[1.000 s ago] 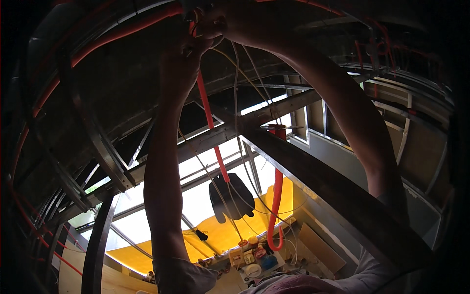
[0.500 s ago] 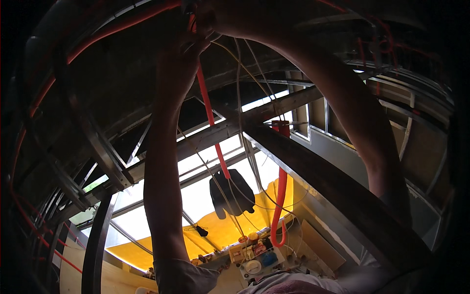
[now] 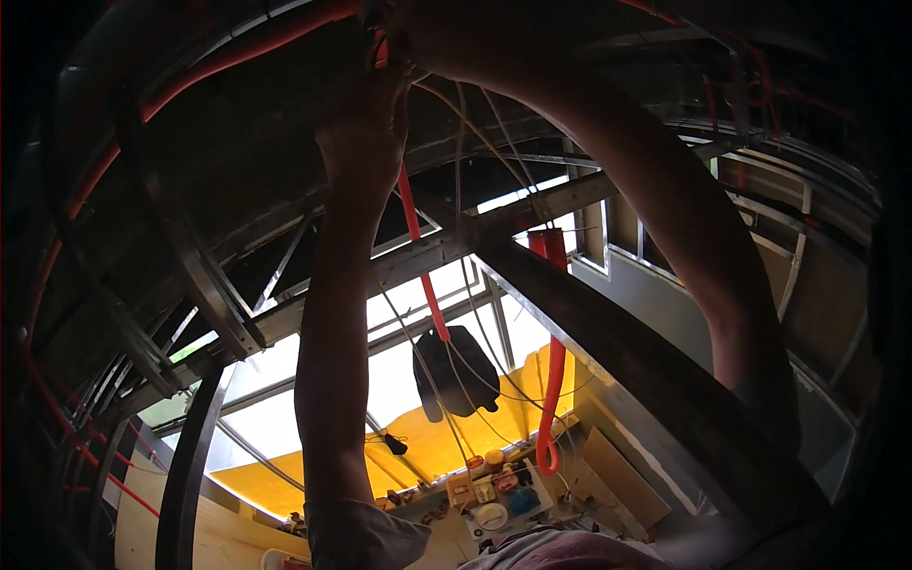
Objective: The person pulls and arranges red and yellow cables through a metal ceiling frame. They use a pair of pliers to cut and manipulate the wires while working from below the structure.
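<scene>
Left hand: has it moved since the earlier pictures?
Yes: the left hand has shifted slightly to the right, judged against the crossbeam.

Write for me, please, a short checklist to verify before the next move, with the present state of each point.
1. Left grip up at the red tube: ok.
2. Right grip close to the left: ok.
3. Firm hold by each grip: cannot tell; too dark.
4. Wires uncrossed: not ok; some cross in this view.
5. Right arm clear of the beam: cannot tell from this angle.
</scene>
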Demonstrator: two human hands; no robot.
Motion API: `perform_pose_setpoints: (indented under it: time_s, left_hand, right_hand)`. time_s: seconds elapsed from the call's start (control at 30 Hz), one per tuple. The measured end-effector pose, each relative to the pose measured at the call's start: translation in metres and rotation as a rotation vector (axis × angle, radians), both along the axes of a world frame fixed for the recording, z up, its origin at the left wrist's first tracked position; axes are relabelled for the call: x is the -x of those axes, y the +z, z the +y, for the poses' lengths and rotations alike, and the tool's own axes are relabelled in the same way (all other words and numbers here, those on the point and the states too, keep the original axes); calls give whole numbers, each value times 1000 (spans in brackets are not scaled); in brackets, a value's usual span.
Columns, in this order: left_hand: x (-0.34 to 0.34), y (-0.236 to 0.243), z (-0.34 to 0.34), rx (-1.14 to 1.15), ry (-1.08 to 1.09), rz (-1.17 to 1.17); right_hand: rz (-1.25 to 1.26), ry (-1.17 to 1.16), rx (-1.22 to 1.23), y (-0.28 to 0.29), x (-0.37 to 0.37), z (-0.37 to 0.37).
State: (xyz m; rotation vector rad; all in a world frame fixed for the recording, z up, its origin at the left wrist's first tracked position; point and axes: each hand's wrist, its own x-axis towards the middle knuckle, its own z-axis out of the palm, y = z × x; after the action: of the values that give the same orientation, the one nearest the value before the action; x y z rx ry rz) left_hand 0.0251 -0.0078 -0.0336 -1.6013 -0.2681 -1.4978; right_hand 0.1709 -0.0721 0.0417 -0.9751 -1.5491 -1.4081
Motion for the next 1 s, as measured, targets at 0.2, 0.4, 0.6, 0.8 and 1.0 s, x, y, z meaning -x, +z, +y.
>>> perform_pose_setpoints:
  time_s: [0.2,0.4,0.6,0.8,1.0]
  left_hand:
    - [6,3,14,-294,176,19]
    - [10,6,14,-340,267,43]
    - [7,3,6,-187,320,49]
    - [6,1,4,-211,227,20]
    - [4,4,5,-260,168,-3]
  right_hand:
    - [118,2,136,-3,10,-11]
    - [90,166,40,-6,4,3]
    - [22,93,228,7,4,17]
    - [-56,502,25,-21,-11,-6]
    - [-71,185,158,-18,-9,-1]
